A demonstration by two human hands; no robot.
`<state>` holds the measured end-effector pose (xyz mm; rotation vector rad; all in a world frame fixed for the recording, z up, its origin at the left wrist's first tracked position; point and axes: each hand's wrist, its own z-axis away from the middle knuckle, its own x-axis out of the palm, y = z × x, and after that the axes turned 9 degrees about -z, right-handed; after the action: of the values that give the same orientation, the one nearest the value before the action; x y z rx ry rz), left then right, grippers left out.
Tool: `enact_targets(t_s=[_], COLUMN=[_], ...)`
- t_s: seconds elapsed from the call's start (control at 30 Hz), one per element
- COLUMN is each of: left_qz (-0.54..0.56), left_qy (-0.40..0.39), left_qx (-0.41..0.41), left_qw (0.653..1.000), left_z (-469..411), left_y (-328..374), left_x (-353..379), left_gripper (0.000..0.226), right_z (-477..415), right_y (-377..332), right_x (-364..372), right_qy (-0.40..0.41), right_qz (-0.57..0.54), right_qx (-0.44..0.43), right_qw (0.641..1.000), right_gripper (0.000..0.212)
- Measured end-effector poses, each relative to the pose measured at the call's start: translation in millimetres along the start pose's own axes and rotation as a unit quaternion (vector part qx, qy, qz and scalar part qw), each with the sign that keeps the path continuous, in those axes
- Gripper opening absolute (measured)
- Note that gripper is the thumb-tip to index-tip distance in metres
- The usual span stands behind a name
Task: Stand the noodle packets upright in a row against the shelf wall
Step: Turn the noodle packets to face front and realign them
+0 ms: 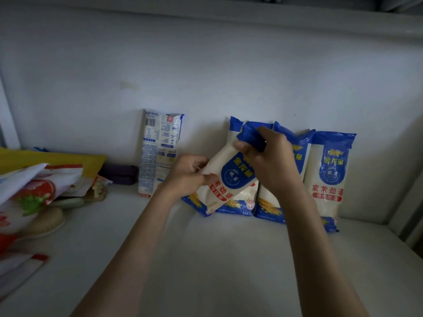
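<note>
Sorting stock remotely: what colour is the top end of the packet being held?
Blue, on the tilted noodle packet; clearest in the head view.

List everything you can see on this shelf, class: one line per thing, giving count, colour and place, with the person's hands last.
Held noodle packet: one, white and blue, tilted, in front of the row.
Standing noodle packets: at least three, white and blue, against the wall, right.
Backward-facing packet: one, white and blue, against the wall, apart on the left.
Dark box: one, purple, by the wall.
Bags: a pile, red, white and yellow, far left.
Shelf: white.
Left hand: grips the held packet's side.
Right hand: grips its top.
</note>
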<state>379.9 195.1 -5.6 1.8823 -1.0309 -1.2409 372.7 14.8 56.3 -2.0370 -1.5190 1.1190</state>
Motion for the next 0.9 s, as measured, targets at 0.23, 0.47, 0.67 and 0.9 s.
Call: enact_targets(t_s=[0.23,0.47,0.67,0.9], left_qz=[0.099,0.209,0.116,-0.085], left_qy=[0.078,0.195,0.123,0.057], left_qx=[-0.072,-0.133,-0.102,-0.129], left_qw=[0.989,0.949,0.980,0.986], left_z=[-3.2,1.8,1.8,5.3], left_y=[-30.8,-48.5,-52.7,-50.1], left_x=[-10.2,1.0,-3.9,0.4], left_gripper=[0.024,0.025,0.035,0.054], right_z=[1.2,26.6,39.2,43.7], right_y=[30.4,64.1,60.7,69.4], right_x=[30.7,90.9,102.7,107.2], right_qy=[0.012,-0.121,-0.062,-0.038], right_qz=[-0.028,-0.015,0.037,0.028], right_qx=[0.130,0.231,0.218,0.228], right_qw=[0.991,0.965,0.973,0.972], right_gripper=[0.103,0.029,0.025,0.022])
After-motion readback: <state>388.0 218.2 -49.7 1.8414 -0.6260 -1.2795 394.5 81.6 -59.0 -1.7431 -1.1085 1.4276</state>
